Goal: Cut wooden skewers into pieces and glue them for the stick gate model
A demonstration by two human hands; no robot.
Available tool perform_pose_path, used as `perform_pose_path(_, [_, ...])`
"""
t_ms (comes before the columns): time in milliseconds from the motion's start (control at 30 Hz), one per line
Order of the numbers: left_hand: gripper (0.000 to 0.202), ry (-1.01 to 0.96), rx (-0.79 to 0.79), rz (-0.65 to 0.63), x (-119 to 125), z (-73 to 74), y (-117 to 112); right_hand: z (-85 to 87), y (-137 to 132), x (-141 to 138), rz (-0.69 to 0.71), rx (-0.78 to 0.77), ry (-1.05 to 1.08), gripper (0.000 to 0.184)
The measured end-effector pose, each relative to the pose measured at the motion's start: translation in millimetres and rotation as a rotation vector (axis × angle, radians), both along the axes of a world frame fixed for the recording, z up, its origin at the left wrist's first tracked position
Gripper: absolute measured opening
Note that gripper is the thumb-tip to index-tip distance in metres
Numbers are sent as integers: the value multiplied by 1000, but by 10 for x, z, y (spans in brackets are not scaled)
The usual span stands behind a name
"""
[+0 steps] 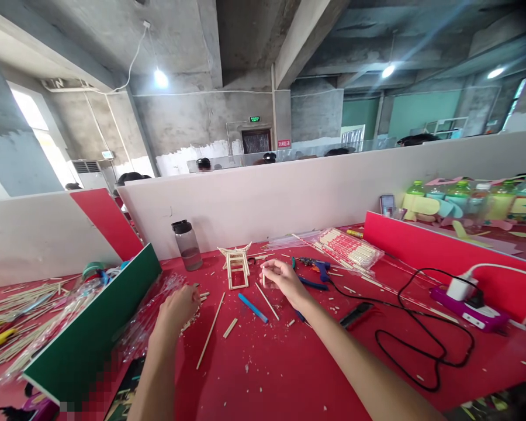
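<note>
The red table (254, 374) spans the work area; a white partition (263, 199) stands along its far side; a green board (99, 313) stands to the left; a wrapped pack of sticks (348, 248) lies beyond the right hand (284, 282). The right hand's fingertips are drawn together, with a short pale piece (263, 280) apparently pinched between thumb and fingers; the left hand (177, 307) is curled, knuckles up, and whether it grips anything cannot be told. The stick frame (237, 255) sits on the table between the 2 hands, just left of the right fingertips and beyond the left fingers, touching neither; it is pale and wood-coloured, with 2 long side members, a crossbar at the near end and pointed, flared corners at the far end. A blue rod (253, 308) lies nearer than the frame; 1 thin stick lies on each side of it.
</note>
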State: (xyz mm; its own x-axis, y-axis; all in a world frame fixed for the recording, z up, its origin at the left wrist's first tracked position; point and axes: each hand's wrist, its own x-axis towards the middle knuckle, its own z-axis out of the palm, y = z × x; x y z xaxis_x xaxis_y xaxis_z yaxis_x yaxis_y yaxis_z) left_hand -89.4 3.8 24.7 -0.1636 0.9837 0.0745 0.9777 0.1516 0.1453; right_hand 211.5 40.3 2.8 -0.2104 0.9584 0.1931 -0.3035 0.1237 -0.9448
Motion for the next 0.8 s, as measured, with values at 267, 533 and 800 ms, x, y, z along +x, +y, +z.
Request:
perform_pose_path(267, [21,24,-53,179,16,-84,10,47,121,292,-103,92,-113,32])
perform_pose_path(533, [24,-12,-38,-40,371,-5,-4,8,-109,227,-27,352,-1050,10])
perform_pose_path(800, [15,-45,-235,-319,715,26,-121,-116,-254,80,34,426,-1435,22])
